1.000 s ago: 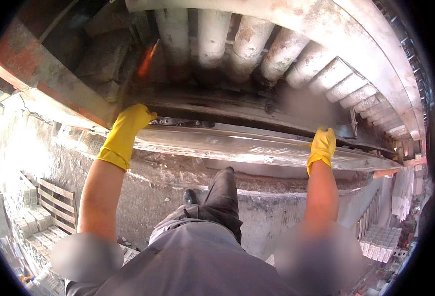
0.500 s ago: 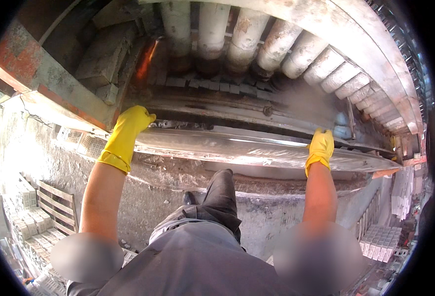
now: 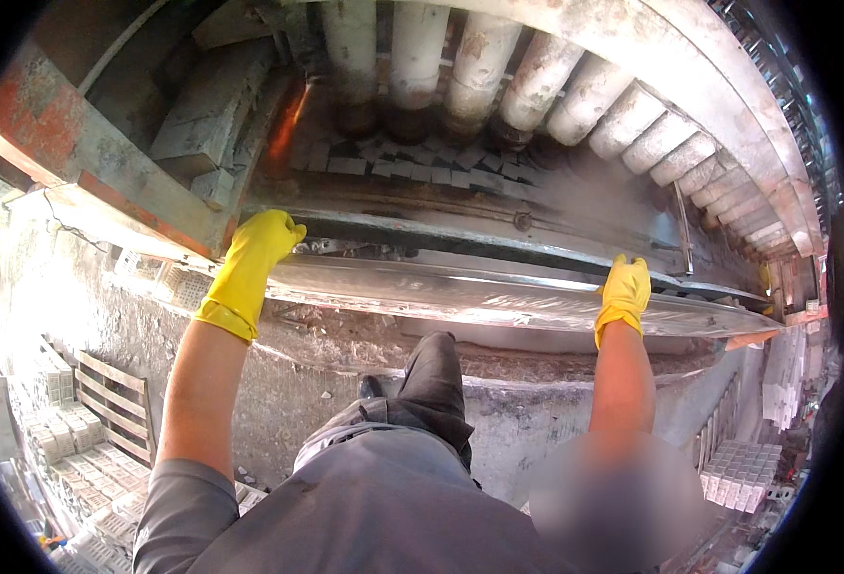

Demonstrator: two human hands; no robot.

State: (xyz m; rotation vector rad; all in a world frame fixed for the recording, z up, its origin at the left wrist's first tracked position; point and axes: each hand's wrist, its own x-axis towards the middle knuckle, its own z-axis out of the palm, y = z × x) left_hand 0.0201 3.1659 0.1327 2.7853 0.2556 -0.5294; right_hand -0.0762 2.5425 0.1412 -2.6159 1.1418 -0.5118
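Note:
In a yellow rubber glove, my left hand [image 3: 261, 251] is closed on the left end of a long dark bar [image 3: 441, 240]. My right hand [image 3: 624, 289], gloved the same way, closes on the bar farther right, with its fingertips partly hidden. The bar runs lengthwise along the near side of a large machine. Right below it lies a long pale metal ledge [image 3: 479, 295] with a worn, shiny surface. Behind the bar, small pale square pieces [image 3: 431, 174] lie scattered inside the machine.
A row of thick pale cylinders [image 3: 479, 62] stands beyond, under a curved-looking beam [image 3: 728, 86]. A rust-marked beam [image 3: 106, 182] juts in at left. Pallets [image 3: 114, 402] and stacked pale blocks [image 3: 742, 471] stand on the floor at both sides. Haze hangs inside the machine.
The dark bar has shifted slightly, showing more of its upper face, and more pale pieces show behind it. Both gloved hands keep their grip, almost in place.

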